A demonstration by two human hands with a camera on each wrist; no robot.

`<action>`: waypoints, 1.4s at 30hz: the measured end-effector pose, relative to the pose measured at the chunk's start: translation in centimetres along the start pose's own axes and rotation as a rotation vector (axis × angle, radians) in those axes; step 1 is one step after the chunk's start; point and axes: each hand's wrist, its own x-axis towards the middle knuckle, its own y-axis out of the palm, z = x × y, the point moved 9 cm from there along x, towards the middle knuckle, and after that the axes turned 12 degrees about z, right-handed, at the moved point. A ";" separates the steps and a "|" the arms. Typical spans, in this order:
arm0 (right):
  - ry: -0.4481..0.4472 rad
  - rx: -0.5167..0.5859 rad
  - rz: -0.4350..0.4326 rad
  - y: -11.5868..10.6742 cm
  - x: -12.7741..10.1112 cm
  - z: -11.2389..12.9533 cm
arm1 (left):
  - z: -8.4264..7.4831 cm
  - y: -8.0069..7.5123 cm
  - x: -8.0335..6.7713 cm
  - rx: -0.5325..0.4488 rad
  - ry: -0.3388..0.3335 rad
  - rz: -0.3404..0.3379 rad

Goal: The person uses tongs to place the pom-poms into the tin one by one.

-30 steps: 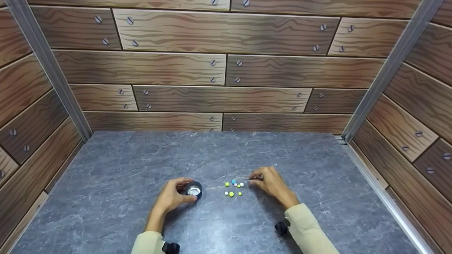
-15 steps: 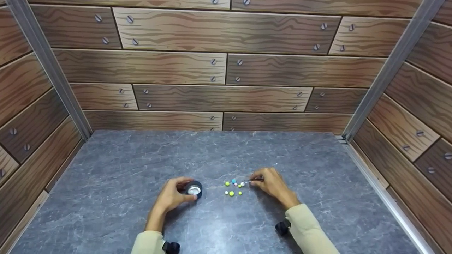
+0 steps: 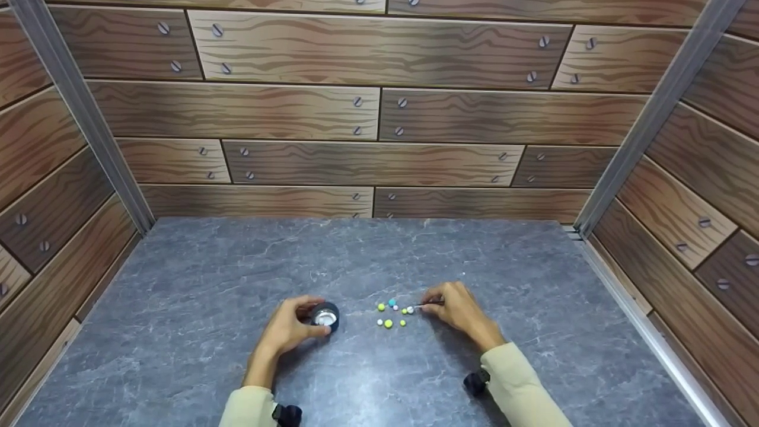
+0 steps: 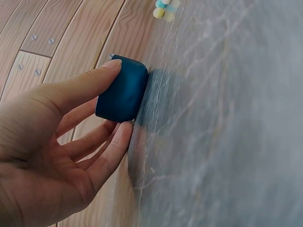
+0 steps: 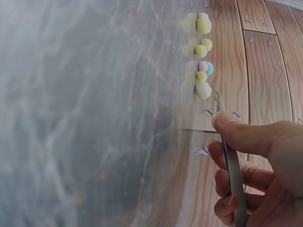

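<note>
Resting on a grey marbled table, the left hand grips a small dark round pot between thumb and fingers. Just right of it, the right hand pinches thin metal tweezers, tips at, possibly touching, a white bead among scattered coloured beads. Bare tabletop stretches all around, to the wood-patterned walls.

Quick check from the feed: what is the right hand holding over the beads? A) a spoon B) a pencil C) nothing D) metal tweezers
D: the right hand pinches thin metal tweezers, their tips at a white bead on the grey table.
</note>
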 end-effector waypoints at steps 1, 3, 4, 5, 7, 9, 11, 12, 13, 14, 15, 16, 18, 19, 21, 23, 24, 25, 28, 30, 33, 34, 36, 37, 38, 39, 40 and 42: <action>0.002 -0.001 -0.003 0.0 0.0 0.0 | 0.0 0.0 0.0 -0.001 0.002 -0.001; 0.004 -0.004 -0.012 -0.1 0.0 0.0 | 0.0 0.0 0.0 0.000 0.004 0.000; 0.007 -0.006 -0.016 -0.1 -0.1 0.0 | 0.0 0.0 0.0 0.000 0.004 0.001; 0.008 -0.007 -0.019 -0.2 -0.1 0.0 | 0.0 0.0 0.0 0.000 0.006 0.002; 0.011 -0.009 -0.025 -0.3 -0.1 0.0 | 0.0 0.0 0.0 -0.001 0.011 0.005; 0.011 -0.015 -0.031 -0.4 -0.2 0.0 | 0.0 0.0 0.0 -0.002 0.013 0.005; 0.011 -0.019 -0.035 -0.5 -0.3 0.0 | 0.0 0.0 0.1 0.003 0.010 0.004; 0.009 -0.020 -0.037 -0.6 -0.3 0.0 | 0.0 0.0 0.1 0.005 0.006 0.004; 0.009 -0.020 -0.038 -0.6 -0.3 0.0 | 0.1 0.0 0.1 0.006 -0.001 0.003; 0.009 -0.020 -0.039 -0.7 -0.4 -0.1 | 0.2 0.0 0.2 0.010 -0.005 0.003; 0.008 -0.017 -0.038 -0.8 -0.5 -0.1 | 0.2 0.0 0.2 0.012 -0.010 0.002; 0.006 -0.013 -0.034 -0.8 -0.5 -0.1 | 0.2 0.0 0.2 0.014 -0.012 0.002; 0.004 -0.009 -0.022 -0.9 -0.7 -0.2 | 0.2 0.0 0.2 0.011 -0.011 0.007; 0.006 -0.008 -0.015 -0.9 -0.7 -0.2 | 0.2 0.0 0.2 0.009 -0.010 0.007; 0.010 -0.009 -0.001 -0.9 -0.7 -0.3 | 0.2 0.0 0.2 0.007 -0.002 0.007; 0.021 -0.012 0.008 -0.9 -0.8 -0.3 | 0.1 -0.1 0.1 0.002 0.002 0.007; 0.027 -0.012 0.010 -0.8 -0.8 -0.4 | 0.0 -0.1 0.1 0.004 0.007 0.007; 0.033 -0.014 0.010 -0.8 -0.8 -0.4 | 0.0 -0.1 0.1 0.003 0.009 0.007; 0.050 -0.016 0.007 -0.8 -0.8 -0.4 | -0.1 -0.2 0.0 0.005 0.012 0.008; 0.055 -0.023 0.003 -0.7 -0.7 -0.4 | -0.1 -0.2 0.0 0.010 0.016 0.007; 0.050 -0.037 -0.005 -0.7 -0.7 -0.3 | -0.1 -0.1 0.0 0.013 0.017 0.004; 0.045 -0.040 -0.008 -0.7 -0.7 -0.2 | 0.0 -0.1 0.1 0.014 0.018 0.002; 0.036 -0.048 -0.015 -0.8 -0.7 -0.2 | 0.0 -0.2 0.1 0.014 0.019 0.001; 0.031 -0.049 -0.018 -0.8 -0.6 -0.1 | 0.0 -0.2 0.1 0.014 0.019 0.002; 0.028 -0.049 -0.020 -0.9 -0.6 -0.1 | 0.0 -0.2 0.2 0.019 0.023 0.002; 0.026 -0.050 -0.022 -0.9 -0.6 -0.1 | 0.0 -0.2 0.2 0.019 0.021 0.003; 0.025 -0.051 -0.024 -1.0 -0.6 -0.1 | 0.0 -0.2 0.2 0.016 0.019 0.002; 0.024 -0.049 -0.028 -1.1 -0.6 0.0 | 0.1 -0.2 0.2 0.015 0.015 0.003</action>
